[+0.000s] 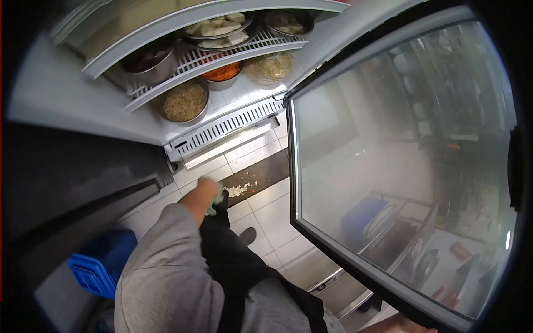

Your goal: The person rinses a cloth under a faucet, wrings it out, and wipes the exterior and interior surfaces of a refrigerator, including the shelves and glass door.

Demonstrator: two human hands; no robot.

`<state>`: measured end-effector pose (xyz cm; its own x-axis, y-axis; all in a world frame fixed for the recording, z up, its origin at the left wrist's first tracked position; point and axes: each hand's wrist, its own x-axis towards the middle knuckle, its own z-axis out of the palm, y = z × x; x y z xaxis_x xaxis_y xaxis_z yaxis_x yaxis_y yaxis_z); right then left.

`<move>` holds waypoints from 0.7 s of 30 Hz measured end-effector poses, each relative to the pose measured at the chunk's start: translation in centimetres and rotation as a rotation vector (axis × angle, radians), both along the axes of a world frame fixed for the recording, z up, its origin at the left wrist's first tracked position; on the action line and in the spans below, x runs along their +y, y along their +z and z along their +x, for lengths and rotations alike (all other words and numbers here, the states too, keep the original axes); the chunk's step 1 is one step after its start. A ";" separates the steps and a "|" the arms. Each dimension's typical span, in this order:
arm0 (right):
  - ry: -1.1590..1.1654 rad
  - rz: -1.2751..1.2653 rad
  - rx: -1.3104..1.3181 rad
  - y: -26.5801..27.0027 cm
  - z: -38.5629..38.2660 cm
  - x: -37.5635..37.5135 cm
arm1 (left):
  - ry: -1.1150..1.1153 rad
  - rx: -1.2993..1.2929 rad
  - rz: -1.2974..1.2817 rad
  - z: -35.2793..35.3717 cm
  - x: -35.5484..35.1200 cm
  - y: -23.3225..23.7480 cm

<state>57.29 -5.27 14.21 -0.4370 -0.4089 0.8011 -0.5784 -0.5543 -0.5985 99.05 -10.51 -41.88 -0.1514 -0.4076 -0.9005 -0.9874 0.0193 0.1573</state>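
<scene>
My left hand [208, 189], slightly blurred, reaches down below the fridge opening and is closed on a pale green cloth [215, 203], which hangs beside my dark trousers. Under it lies a dark mat [266, 173] with white crumbs [239, 190] and small orange bits scattered on it. At the bottom edge of the view, my right hand [404, 324] is partly visible against the lower frame of the open glass door [366, 161]; its fingers are mostly cut off, so its grip cannot be made out.
Fridge shelves hold a bowl of grainy food [185, 102], shredded orange food [222, 72], a wrapped bag [268, 67] and bowls of white pieces [215, 26]. A vent grille [227, 127] runs along the fridge base. A blue bin [102, 263] stands at lower left, near a dark cabinet [72, 183].
</scene>
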 end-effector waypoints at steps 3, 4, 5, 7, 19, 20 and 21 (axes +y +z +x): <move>0.061 0.082 0.015 0.3 -1.0 0.6 | -0.006 0.222 0.631 4.6 15.7 -8.6; 0.094 0.072 -0.065 0.1 0.2 0.8 | 0.078 -0.089 0.409 4.2 15.7 3.9; 0.136 0.067 -0.148 0.4 0.8 0.3 | 0.130 -0.070 0.487 6.6 22.2 -1.7; 0.304 0.054 -0.274 0.5 -0.5 0.7 | 0.298 -0.193 0.583 8.2 24.2 4.0; 0.564 0.003 -0.032 1.3 1.3 5.4 | 0.629 0.060 -0.468 -7.8 21.3 22.1; 0.743 0.035 -0.110 0.3 0.0 5.8 | 0.599 0.148 -0.531 -10.4 21.1 23.7; 0.921 0.069 -0.187 -0.8 -1.4 6.2 | 0.566 0.238 -0.595 -12.7 20.9 25.0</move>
<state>55.91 0.90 13.43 -0.0370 -0.7017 0.7115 0.1789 -0.7051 -0.6861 86.33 10.38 -16.87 0.0599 -0.8739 -0.4824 -0.8151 -0.3218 0.4817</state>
